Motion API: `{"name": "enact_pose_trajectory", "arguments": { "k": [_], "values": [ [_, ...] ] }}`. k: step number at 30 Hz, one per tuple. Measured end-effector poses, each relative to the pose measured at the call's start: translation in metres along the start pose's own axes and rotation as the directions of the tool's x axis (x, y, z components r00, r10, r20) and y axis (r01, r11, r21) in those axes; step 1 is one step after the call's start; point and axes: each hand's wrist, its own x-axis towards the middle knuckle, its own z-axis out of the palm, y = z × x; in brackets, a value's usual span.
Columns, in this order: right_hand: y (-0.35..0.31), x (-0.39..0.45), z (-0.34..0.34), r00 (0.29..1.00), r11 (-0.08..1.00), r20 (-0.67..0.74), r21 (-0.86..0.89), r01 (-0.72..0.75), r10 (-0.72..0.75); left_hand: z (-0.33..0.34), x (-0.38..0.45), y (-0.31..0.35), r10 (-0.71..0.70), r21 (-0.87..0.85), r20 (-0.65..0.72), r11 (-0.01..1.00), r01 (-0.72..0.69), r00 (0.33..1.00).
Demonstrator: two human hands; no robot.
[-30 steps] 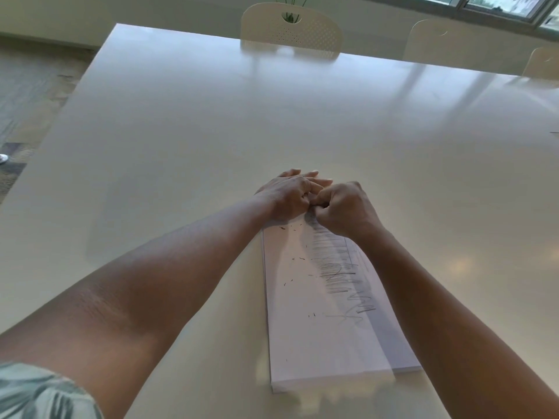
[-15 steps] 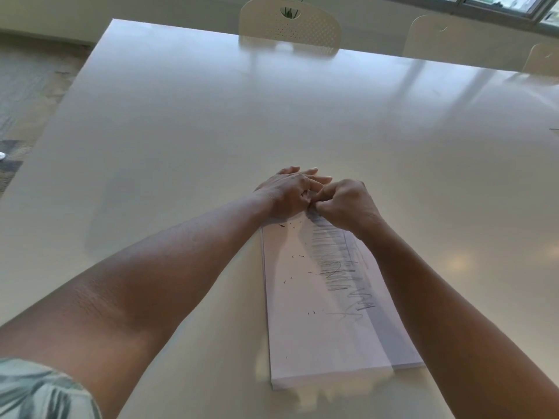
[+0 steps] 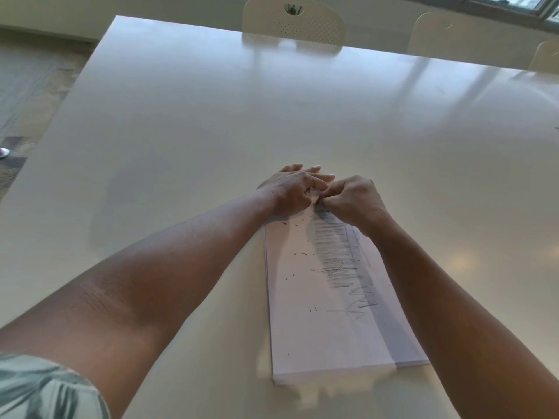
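A stack of white paper [image 3: 326, 322] lies lengthwise on the white table [image 3: 211, 122], its top sheet marked with pencil scribbles along the right side. Both hands meet at the stack's far end. My left hand [image 3: 290, 189] rests on the far left corner with its fingers stretched forward over the paper. My right hand [image 3: 354, 198] is curled, its thumb and fingertips pinching a small raised bit of the top sheet's far edge between the two hands. The far edge itself is hidden under the hands.
Three pale chairs stand along the table's far side, the nearest one [image 3: 293, 22] perforated. Floor shows past the table's left edge [image 3: 60, 101]. A wide glossy tabletop stretches beyond and beside the paper.
Both hands stay at the stack's far end. The right hand's fingers have shifted slightly on the pinched edge; the stack has not moved.
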Motion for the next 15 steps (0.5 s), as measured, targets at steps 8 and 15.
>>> {"name": "enact_pose_trajectory", "arguments": {
  "k": [8, 15],
  "values": [
    [-0.004, -0.003, 0.004, 0.999, 0.999, 0.037, 0.028, 0.015, -0.016, -0.003, -0.004, 0.007, -0.034, -0.005, -0.001, 0.999, 0.034, 0.999],
    [0.001, 0.000, 0.004, 0.999, 1.000, -0.036, 0.000, 0.030, -0.030, 0.005, 0.005, -0.008, 0.020, 0.042, -0.009, 0.999, -0.019, 1.000]
  ]
}}
